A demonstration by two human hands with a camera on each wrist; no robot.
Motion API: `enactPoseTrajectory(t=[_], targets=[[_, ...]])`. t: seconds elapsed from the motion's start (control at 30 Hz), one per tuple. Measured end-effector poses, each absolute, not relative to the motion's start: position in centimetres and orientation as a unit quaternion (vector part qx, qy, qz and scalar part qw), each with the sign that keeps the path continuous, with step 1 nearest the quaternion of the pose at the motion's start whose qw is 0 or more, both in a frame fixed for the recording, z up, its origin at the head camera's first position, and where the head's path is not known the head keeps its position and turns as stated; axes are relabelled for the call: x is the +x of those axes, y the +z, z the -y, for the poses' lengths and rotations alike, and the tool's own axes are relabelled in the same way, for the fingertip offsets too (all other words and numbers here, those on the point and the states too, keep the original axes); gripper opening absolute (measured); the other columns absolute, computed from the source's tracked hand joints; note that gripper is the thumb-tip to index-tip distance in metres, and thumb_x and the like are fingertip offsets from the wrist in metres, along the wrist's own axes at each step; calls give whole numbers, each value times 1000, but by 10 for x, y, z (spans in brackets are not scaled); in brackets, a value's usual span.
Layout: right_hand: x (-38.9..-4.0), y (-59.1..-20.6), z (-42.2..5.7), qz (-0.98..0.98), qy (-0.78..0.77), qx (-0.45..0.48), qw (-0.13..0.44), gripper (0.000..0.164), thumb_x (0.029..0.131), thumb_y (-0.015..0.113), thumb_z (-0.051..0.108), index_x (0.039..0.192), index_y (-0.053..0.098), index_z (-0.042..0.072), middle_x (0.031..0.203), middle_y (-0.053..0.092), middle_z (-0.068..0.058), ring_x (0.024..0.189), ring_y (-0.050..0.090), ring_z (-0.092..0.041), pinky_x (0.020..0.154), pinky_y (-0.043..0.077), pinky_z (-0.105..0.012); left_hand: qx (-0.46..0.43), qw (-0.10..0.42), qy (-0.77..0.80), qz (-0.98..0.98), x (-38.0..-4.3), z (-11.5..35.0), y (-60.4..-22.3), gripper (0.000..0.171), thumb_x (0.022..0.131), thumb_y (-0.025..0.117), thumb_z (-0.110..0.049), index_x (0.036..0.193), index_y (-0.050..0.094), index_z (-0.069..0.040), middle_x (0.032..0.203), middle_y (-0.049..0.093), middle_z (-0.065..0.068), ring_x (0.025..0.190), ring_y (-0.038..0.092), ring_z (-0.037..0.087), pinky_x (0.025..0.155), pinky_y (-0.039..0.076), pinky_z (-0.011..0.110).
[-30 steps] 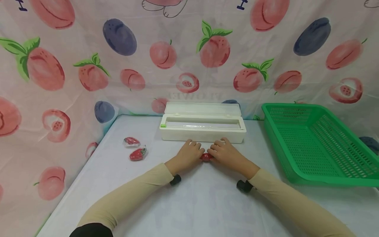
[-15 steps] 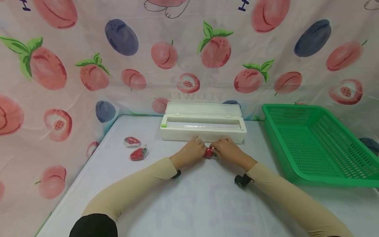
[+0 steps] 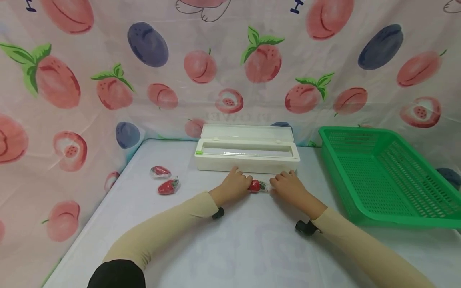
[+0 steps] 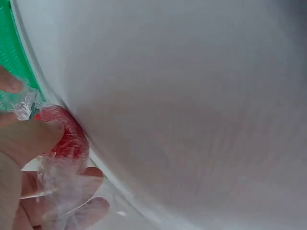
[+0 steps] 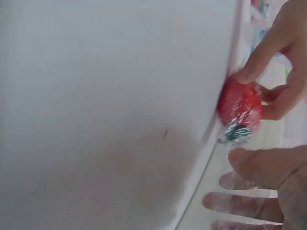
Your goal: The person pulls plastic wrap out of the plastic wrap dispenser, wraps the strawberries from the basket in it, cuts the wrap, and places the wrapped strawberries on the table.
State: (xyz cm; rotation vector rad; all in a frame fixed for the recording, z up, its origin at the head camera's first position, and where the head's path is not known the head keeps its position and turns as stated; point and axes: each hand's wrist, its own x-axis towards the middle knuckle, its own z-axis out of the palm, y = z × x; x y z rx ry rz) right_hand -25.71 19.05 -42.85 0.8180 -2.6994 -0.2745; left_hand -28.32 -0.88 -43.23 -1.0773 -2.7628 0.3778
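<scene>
A red strawberry [image 3: 255, 186] with a green cap, wrapped in clear cling film, is between my two hands, close over the white table. My left hand [image 3: 235, 185] pinches the wrapped strawberry; in the left wrist view its thumb presses the red side [image 4: 73, 136], and loose film [image 4: 62, 187] hangs over its fingers. My right hand [image 3: 289, 189] pinches the film's gathered end [image 5: 236, 136] beyond the green cap, thumb on one side and fingers on the other. Two more wrapped strawberries, one farther [image 3: 160, 172] and one nearer [image 3: 168, 187], lie to the left.
Behind my hands stands a white cling film dispenser [image 3: 246, 164], its lid [image 3: 248, 133] raised. A green plastic basket [image 3: 407, 221] occupies the right side of the table [image 3: 230, 248]. A fruit-patterned cloth [image 3: 223, 40] hangs behind.
My right hand has moved right, away from my left, exposing the strawberry's green cap and film end. My left hand has shifted slightly right with the strawberry.
</scene>
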Motion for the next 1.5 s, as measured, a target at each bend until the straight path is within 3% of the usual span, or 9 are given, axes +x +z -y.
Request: enactPoseTrajectory(t=[0.3, 0.5, 0.67, 0.77, 0.87, 1.0, 1.23, 1.37, 1.5], targets=[[-241, -414, -174, 949, 99, 287, 92, 21, 76, 76, 12, 93, 67, 5, 78, 68, -4, 71, 61, -17, 67, 51, -33, -351, 66, 111, 928, -279, 4, -432, 31, 88, 62, -39, 105, 64, -13, 88, 72, 0, 91, 66, 18, 105, 37, 44], [-242, -415, -167, 938, 173, 300, 2, 27, 78, 72, 10, 103, 66, 4, 88, 68, -1, 84, 61, -15, 75, 51, -32, -361, 77, 81, 926, -275, 3, -433, 37, 85, 61, -51, 92, 62, -15, 74, 67, -3, 82, 65, 18, 99, 40, 42], [-243, -414, -168, 926, 191, 326, -1, 30, 80, 59, -3, 109, 61, 1, 94, 69, -5, 88, 64, -19, 76, 52, -34, -350, 64, 56, 933, -275, 5, -432, 49, 84, 52, -64, 88, 60, -16, 71, 63, -3, 82, 64, 19, 99, 39, 43], [-246, -414, -169, 931, 201, 305, 18, 25, 82, 58, -1, 107, 59, 3, 91, 69, -5, 85, 65, -18, 73, 52, -34, -349, 75, 64, 932, -277, 6, -431, 38, 88, 55, -53, 91, 61, -15, 75, 67, -2, 84, 65, 18, 99, 39, 43], [-252, -415, -171, 941, 188, 278, 37, 25, 81, 68, 9, 104, 60, 5, 90, 68, -5, 83, 63, -17, 72, 51, -33, -353, 85, 78, 928, -277, 6, -429, 27, 89, 60, -41, 96, 63, -15, 82, 71, 0, 88, 66, 18, 100, 40, 43], [-261, -419, -173, 948, 164, 272, 5, 31, 78, 76, 23, 101, 66, 5, 88, 68, -2, 77, 59, -13, 69, 49, -29, -360, 86, 86, 925, -274, 8, -427, 23, 90, 60, -34, 103, 63, -16, 91, 73, 0, 92, 66, 19, 100, 41, 43], [-267, -427, -173, 952, 167, 256, -24, 26, 77, 76, 27, 92, 70, 7, 82, 70, -1, 72, 58, -9, 64, 48, -25, -342, 22, 9, 939, -266, 26, -422, 43, 88, 62, -42, 120, 59, -13, 109, 71, 0, 106, 62, 20, 103, 40, 41], [-269, -427, -174, 953, 184, 241, -28, 25, 75, 78, 23, 92, 69, 8, 83, 69, -1, 75, 60, -11, 67, 50, -28, -381, -6, -58, 923, -263, 36, -417, 44, 89, 58, -17, 132, 51, -12, 105, 69, 1, 104, 60, 19, 99, 43, 35], [-271, -428, -175, 945, 197, 259, -18, 24, 73, 80, 22, 91, 69, 10, 82, 69, 3, 78, 60, -11, 72, 51, -31, -444, 22, -82, 892, -264, 41, -418, 53, 85, 57, 0, 135, 45, -14, 93, 70, -4, 95, 62, 15, 97, 44, 32]])
